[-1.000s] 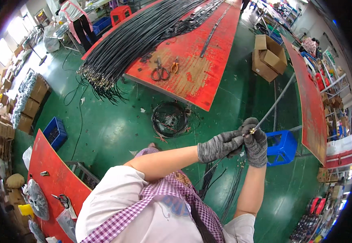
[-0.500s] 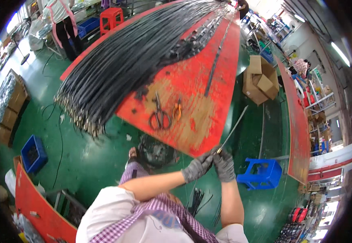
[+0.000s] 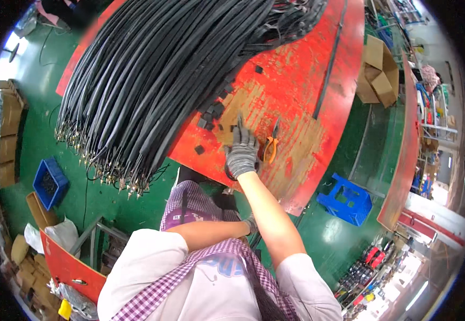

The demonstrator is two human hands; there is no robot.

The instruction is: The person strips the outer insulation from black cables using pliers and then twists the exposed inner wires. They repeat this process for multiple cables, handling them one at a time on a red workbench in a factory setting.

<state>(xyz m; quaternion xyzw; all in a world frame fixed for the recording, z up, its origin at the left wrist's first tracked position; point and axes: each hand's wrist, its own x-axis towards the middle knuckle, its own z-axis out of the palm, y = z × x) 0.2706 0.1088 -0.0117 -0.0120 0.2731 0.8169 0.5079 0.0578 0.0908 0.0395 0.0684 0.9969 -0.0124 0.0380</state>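
- The right hand (image 3: pixel 241 155), covered by a knitted glove of mottled grey yarn, is laid palm down over the scissors (image 3: pixel 239 121), with the fingers extended toward the blades; whether the scissors are grasped cannot be told.
- The scissors are located near the front edge of the worktop (image 3: pixel 302 59); their middle is covered by the glove, and only the narrow blade tips and part of a dark handle loop are exposed.
- The left hand (image 3: pixel 251 224), also gloved in grey knit, is held low beside the lap and is partly hidden by the right forearm; whether anything is grasped by it cannot be told.
- The pliers (image 3: pixel 273 142), fitted with curved orange grips and dark tapered jaws, are placed just right of the right hand.
- The worktop is finished in red; the coating is worn through in streaks, and a tan, wood-like surface is exposed.
- Long, smooth black cables (image 3: pixel 157 80) are laid side by side in a thick, fanned bundle; brass-coloured metal ends (image 3: pixel 131 184) are overhung past the worktop edge.
- Small, flat black squares (image 3: pixel 211 115) are scattered between the cables and the scissors.
- A single narrow black strip (image 3: pixel 328 75) is laid lengthwise on the right side.
- A blue plastic stool (image 3: pixel 345 200) is positioned on the smooth green floor (image 3: pixel 323 238).
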